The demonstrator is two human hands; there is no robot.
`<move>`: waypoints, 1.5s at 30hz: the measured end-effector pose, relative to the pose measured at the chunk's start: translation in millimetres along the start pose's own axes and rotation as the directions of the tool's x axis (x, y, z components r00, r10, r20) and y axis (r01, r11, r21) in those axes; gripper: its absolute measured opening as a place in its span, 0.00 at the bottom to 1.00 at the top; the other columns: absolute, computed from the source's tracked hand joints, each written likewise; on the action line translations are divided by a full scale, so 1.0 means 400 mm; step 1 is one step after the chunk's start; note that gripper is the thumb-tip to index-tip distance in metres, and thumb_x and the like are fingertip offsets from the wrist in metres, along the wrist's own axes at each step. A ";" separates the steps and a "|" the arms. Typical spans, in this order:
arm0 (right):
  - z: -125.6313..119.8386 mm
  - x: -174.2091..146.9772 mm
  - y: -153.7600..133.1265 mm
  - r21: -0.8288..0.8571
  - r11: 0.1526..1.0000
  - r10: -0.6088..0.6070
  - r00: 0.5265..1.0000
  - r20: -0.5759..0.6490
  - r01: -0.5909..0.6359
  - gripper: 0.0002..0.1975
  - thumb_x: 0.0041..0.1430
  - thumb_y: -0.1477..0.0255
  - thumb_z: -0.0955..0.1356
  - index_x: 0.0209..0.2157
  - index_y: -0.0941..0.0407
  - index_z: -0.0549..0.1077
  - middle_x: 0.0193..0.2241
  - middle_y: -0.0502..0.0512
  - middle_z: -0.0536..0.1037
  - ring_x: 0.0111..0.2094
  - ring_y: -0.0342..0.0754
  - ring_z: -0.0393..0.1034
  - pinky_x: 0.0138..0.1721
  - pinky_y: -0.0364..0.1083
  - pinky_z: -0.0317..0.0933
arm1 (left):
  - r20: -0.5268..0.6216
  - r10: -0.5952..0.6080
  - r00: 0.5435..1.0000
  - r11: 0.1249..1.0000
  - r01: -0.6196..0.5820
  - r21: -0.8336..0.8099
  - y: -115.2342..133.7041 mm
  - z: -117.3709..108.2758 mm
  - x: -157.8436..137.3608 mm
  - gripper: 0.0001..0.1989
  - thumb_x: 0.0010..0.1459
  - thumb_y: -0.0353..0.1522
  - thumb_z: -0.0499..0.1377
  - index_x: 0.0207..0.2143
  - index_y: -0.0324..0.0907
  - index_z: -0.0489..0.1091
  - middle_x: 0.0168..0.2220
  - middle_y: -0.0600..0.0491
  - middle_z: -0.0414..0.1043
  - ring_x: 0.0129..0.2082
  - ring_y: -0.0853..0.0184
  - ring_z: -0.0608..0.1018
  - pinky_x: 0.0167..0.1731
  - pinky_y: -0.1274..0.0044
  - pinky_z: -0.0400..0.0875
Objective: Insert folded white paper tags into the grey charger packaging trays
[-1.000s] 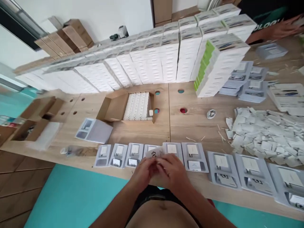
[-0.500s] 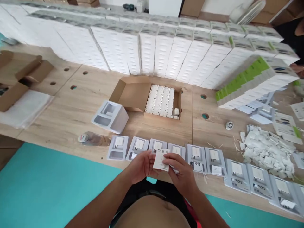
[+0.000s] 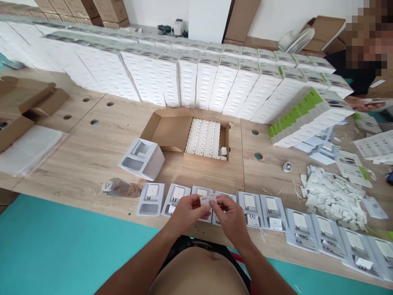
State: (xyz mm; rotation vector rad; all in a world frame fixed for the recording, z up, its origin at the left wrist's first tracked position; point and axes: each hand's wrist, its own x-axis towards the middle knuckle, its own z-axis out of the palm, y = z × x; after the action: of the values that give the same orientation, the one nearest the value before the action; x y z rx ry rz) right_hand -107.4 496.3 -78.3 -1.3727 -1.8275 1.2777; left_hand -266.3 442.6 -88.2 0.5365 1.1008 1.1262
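A small white printed leaflet point(image 3: 206, 199) is pinched between my two hands above the row of trays. My left hand point(image 3: 186, 214) grips its left side, fingers closed. On the right side, my right hand point(image 3: 231, 217) holds it with thumb and fingertips. Just beneath and around my hands are grey plastic blister trays, each with a flat white device in its upper recess. The leftmost tray point(image 3: 140, 207) has a bare lower recess; a tray to the right point(image 3: 281, 225) has a white folded paper in its lower part.
A stack of nested trays point(image 3: 156, 166) and a clear bottle point(image 3: 119, 187) stand at left. Behind is an open cardboard box point(image 3: 172, 131) of small white parts. White boxes point(image 3: 187, 82) form a wall at the back. Paper scraps point(image 3: 334, 196) lie right; a co-worker's hand point(image 3: 362, 104) shows beyond.
The leaflet shows a smaller face now, folded or tilted. My hands have closed in around it, the left moving slightly right. The view has tipped upward, showing more of the back.
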 end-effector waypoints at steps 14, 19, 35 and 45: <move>-0.012 0.020 0.024 0.222 0.938 0.215 0.950 0.224 -0.265 0.18 0.52 0.55 0.72 0.25 0.56 0.73 0.18 0.48 0.72 0.17 0.41 0.62 0.19 0.41 0.53 | -0.085 -0.021 0.996 0.997 0.027 0.073 -0.020 0.010 0.005 0.15 0.52 0.41 0.64 0.32 0.38 0.73 0.24 0.52 0.75 0.25 0.65 0.79 0.28 0.76 0.75; -0.005 0.006 0.027 0.293 0.917 0.209 0.951 0.226 -0.271 0.18 0.53 0.56 0.72 0.25 0.56 0.71 0.16 0.47 0.71 0.17 0.41 0.61 0.20 0.41 0.54 | -0.002 -0.088 0.996 0.995 0.088 0.046 -0.015 0.015 -0.011 0.16 0.50 0.42 0.65 0.35 0.38 0.73 0.27 0.51 0.77 0.24 0.67 0.78 0.25 0.77 0.73; 0.203 -0.053 0.087 0.122 0.920 0.221 0.750 0.623 -0.372 0.16 0.57 0.58 0.67 0.28 0.57 0.73 0.25 0.50 0.78 0.23 0.44 0.72 0.24 0.41 0.63 | -0.399 -0.041 0.916 0.739 0.297 0.605 -0.165 -0.309 -0.192 0.17 0.63 0.40 0.47 0.37 0.39 0.70 0.31 0.49 0.75 0.31 0.64 0.78 0.29 0.75 0.72; 0.295 -0.043 0.098 -0.316 0.832 -0.197 0.776 0.599 0.455 0.14 0.63 0.76 0.60 0.44 0.54 0.76 0.46 0.57 0.78 0.48 0.51 0.70 0.47 0.51 0.64 | -0.529 0.270 0.805 0.219 0.483 0.848 -0.217 -0.504 -0.125 0.10 0.60 0.33 0.53 0.36 0.40 0.74 0.43 0.44 0.67 0.47 0.54 0.67 0.47 0.63 0.60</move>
State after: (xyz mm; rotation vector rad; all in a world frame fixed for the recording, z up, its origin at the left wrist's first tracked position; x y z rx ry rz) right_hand -181.6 438.1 -160.9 -0.8354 -2.7630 1.1658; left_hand -410.0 329.7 -219.7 1.1070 2.4397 0.2175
